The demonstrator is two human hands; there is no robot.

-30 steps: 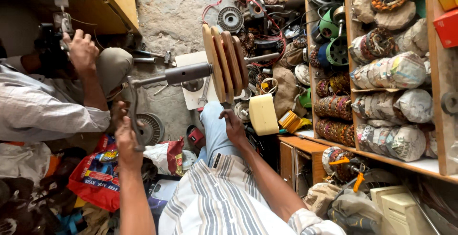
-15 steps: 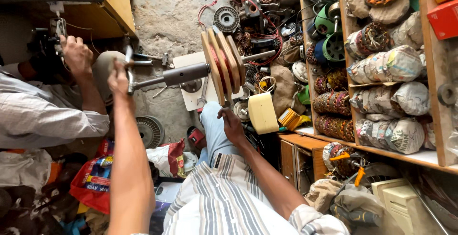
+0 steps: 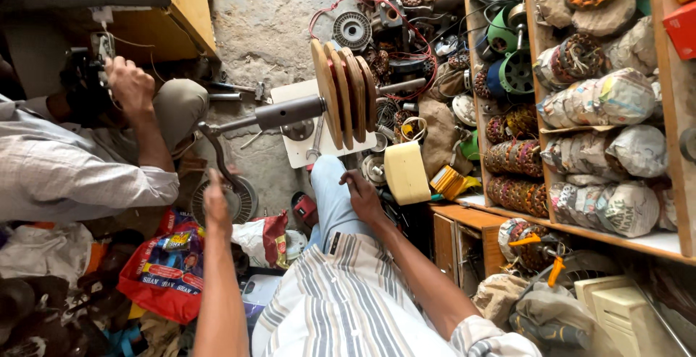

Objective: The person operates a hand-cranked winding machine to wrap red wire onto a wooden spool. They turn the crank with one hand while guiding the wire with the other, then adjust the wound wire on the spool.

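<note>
The left hand (image 3: 215,203) gripped the crank (image 3: 217,155), fingers hidden behind it. The right hand (image 3: 362,196), fingers loosely open, rested on the knee (image 3: 330,183) near the wooden discs (image 3: 344,96).

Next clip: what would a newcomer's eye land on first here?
Most likely the stack of wooden discs on a metal shaft at centre, with the left hand on its bent crank handle. The right hand rests on the person's knee just below the discs. On the right, wooden shelves hold copper coils and paper-wrapped bundles.
</note>
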